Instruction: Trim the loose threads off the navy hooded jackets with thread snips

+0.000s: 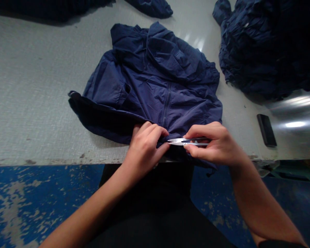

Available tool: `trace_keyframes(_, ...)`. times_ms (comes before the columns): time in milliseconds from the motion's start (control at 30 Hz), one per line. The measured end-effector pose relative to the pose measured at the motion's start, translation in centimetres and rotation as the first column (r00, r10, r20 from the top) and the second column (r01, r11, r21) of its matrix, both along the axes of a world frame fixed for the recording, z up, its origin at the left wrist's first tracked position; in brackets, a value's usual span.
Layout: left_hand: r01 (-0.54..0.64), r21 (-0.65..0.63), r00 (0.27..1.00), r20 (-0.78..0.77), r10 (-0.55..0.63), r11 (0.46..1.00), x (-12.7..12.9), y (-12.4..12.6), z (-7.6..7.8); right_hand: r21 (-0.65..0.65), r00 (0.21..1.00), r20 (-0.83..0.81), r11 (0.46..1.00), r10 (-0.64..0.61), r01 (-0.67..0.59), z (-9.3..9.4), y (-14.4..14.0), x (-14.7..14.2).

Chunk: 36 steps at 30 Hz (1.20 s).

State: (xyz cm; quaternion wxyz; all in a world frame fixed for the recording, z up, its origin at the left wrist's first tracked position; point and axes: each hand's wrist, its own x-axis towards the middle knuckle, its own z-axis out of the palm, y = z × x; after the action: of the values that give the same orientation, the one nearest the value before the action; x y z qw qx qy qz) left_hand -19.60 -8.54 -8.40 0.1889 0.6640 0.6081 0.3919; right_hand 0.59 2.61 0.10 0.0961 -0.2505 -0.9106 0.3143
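The pale table fills most of the frame, its worn front edge running across below the middle, and under that you have the chipped blue floor along the bottom. The navy garment lies crumpled on the tabletop in the centre of the frame, its near edge gathered at the table's front edge and hanging slightly over it. A heap of dark blue cloth sits at the upper right, a dark bundle is cut off at the upper left, and a smaller navy piece lies at top centre. Your right hand is right of the lower centre; your left hand, just left of it, has its fingers closed on the garment's near edge. A black rectangular object lies at the right. Your right thumb and fingers grip small metal snips, blades pointing left, tips slightly parted beside your left fingertips; you cannot tell whether they touch the fabric.
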Motion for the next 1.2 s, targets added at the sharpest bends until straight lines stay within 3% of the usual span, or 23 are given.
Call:
trace_keyframes(467,0.003,0.022,1.0,0.011,-0.004,1.0,0.1,0.0,0.0,-0.292,0.994,-0.112,0.956,-0.002,-0.031,-1.2,-0.2,1.3)
trace_keyframes(567,0.004,0.021,1.0,0.016,-0.004,1.0,0.0,0.1,0.0,-0.216,0.988,-0.111,0.973,-0.105,0.079,-0.9,-0.8,1.6)
trace_keyframes(700,0.012,0.01,1.0,0.023,-0.013,1.0,-0.1,0.0,0.0,-0.021,0.973,-0.096,0.978,-0.21,0.209,-0.2,-1.6,1.1)
trace_keyframes(833,0.012,0.007,1.0,0.014,-0.013,1.0,-0.2,0.0,0.1,0.086,0.989,-0.04,0.985,-0.143,0.146,0.2,-1.8,0.0)
trace_keyframes(1200,0.019,0.003,1.0,0.004,-0.019,1.0,0.1,-0.1,0.2,0.148,0.999,0.028,0.988,-0.044,0.04,1.0,-1.2,-1.0)
